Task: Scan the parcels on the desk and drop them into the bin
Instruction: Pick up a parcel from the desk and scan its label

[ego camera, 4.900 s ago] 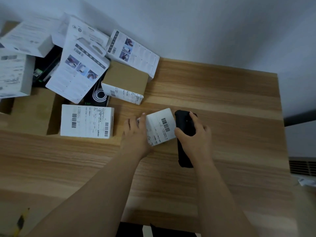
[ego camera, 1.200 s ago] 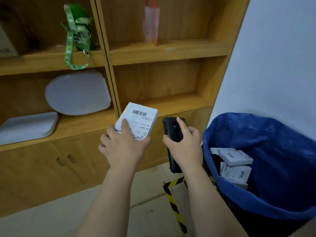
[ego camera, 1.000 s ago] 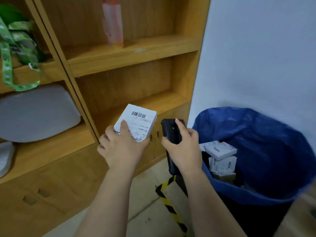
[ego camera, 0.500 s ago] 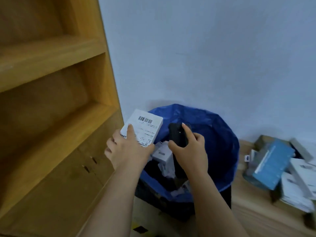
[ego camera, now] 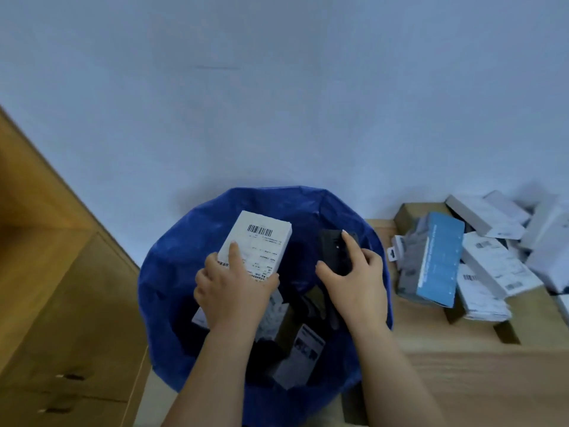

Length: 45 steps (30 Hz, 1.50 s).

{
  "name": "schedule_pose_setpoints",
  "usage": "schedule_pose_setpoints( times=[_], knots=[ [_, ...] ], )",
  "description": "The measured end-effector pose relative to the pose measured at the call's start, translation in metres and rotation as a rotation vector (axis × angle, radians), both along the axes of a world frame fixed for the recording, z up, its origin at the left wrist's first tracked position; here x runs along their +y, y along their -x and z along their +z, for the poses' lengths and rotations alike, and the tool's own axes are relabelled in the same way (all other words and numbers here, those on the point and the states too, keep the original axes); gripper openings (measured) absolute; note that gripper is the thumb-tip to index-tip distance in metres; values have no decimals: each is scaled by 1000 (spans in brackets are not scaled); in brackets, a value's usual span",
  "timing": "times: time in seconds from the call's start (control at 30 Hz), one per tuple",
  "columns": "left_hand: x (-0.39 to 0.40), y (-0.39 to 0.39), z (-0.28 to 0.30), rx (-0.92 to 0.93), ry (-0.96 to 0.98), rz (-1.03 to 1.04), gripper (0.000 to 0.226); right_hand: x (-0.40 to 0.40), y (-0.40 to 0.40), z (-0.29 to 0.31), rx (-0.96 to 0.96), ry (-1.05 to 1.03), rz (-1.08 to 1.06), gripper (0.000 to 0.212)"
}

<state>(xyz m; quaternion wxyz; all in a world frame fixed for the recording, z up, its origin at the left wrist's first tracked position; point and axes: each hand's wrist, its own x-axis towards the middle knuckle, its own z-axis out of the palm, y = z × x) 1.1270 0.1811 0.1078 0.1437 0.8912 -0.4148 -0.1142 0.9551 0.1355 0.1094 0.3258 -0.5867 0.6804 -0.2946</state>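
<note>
My left hand (ego camera: 234, 291) grips a small white parcel (ego camera: 260, 241) with a barcode on top, held over the open mouth of the bin. My right hand (ego camera: 357, 282) holds a black handheld scanner (ego camera: 335, 249) beside the parcel, also above the bin. The bin has a blue liner (ego camera: 172, 272) and several boxes (ego camera: 295, 349) lie inside it below my hands.
A wooden desk (ego camera: 462, 365) sits right of the bin, with a heap of white and blue boxes (ego camera: 437, 257) at its far end. A wooden cabinet (ego camera: 61, 303) with drawers stands on the left. A pale wall rises behind.
My view has swung right from the shelves to the bin. Both hands, still holding the parcel and scanner, now hang directly over the bin's opening.
</note>
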Motion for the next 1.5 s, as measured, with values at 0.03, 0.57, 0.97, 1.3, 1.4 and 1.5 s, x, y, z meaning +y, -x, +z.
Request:
schedule_pose_setpoints(
  times=[0.03,0.57,0.97,1.3,1.4,1.5],
  knots=[
    [-8,-6,-6,6,-13,-27,103,-3,-5,-6,2,-17,-33,72],
    [-94,-108,-127,-5,-284,-376,107,-29,-122,-132,-16,-320,-433,73],
    [-98,-111,-221,58,-393,-448,108,-26,-140,-205,4,-411,-498,75],
    [-101,-113,-202,20,-363,-501,97,-23,-147,-189,-23,-392,-465,75],
    [-106,-113,-177,24,-263,-513,81,-19,-144,-175,-39,-384,-474,75],
    [-109,-110,-146,51,-192,-530,73,-8,-137,-151,-54,-351,-494,75]
  ],
)
